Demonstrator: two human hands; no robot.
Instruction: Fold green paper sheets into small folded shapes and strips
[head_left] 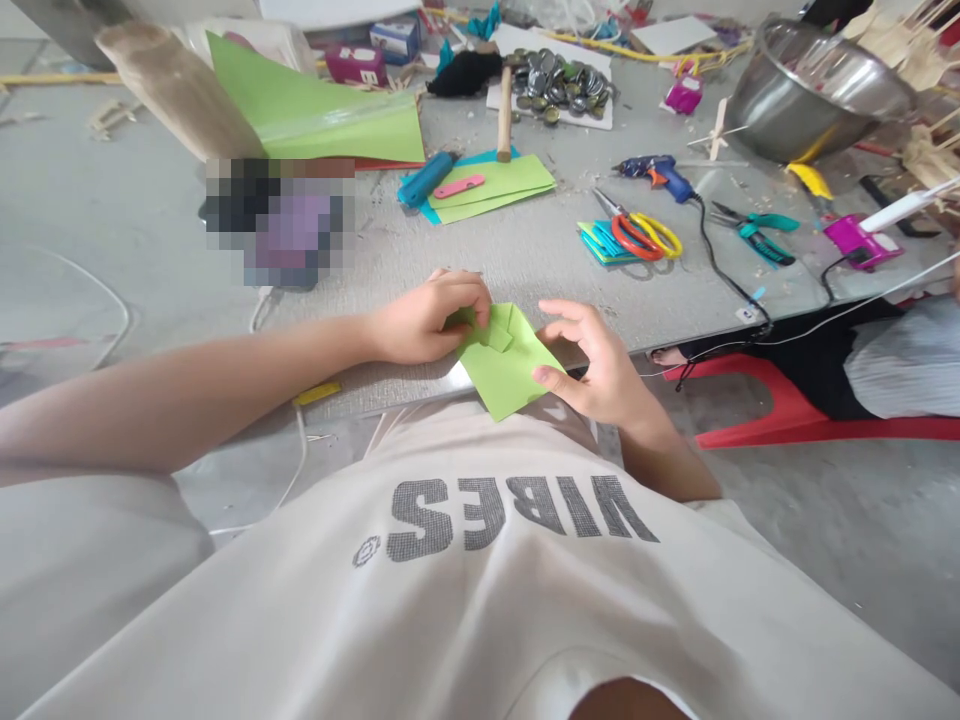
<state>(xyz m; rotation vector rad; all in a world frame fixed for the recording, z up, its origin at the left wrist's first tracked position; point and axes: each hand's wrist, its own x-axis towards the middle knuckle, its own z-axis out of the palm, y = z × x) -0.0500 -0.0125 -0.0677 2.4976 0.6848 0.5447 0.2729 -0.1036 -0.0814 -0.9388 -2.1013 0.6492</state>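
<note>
A green paper piece [510, 375] lies at the table's front edge, its lower corner over the edge near my shirt. A small folded green strip [498, 335] rests on its upper part. My left hand [442, 315] has its fingers curled round the paper's upper left side and the strip. On the right side, my right hand [589, 360] has thumb and fingers spread apart; the thumb touches the paper's right edge. Beyond the hands are green sheets [510, 195] with a pink cutter [459, 186] on them.
Red and yellow scissors [649, 238] lie on small folded papers. Farther right are a blue glue gun [660, 175], pliers [761, 232] and a metal bowl [787, 110]. A blurred phone [292, 235] sits left. A person sits at the right edge.
</note>
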